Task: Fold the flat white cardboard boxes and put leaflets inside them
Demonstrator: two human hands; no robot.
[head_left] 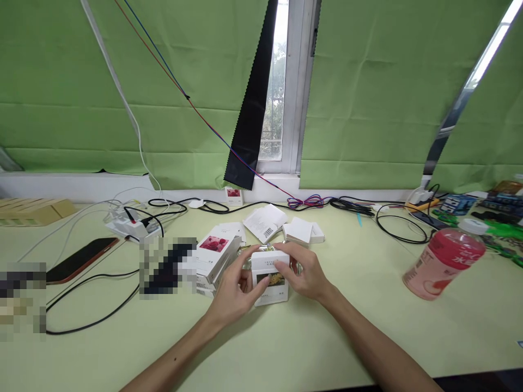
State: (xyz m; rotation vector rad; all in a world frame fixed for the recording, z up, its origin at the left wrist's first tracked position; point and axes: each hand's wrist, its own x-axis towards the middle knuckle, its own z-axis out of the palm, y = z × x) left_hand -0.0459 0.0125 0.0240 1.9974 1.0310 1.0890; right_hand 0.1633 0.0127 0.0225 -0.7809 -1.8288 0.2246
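A small white carton (271,294) with a dark picture of yellow flowers stands between my hands at the middle of the table. My left hand (237,283) grips its left side, thumb across the front. My right hand (304,269) holds the upper right, its thumb on the white top flap. Behind the carton something shiny and clear with gold bits shows in part, mostly hidden by my fingers. To the left lies a stack of white cartons (214,256), the top one with a red picture. More white boxes (265,222) lie just behind.
A pink drink bottle (445,258) stands at the right. On the left are a phone (84,258), a power strip (137,226) and black cables. Coiled wires (306,202) run along the wall; a yellow box (35,211) sits at the far left.
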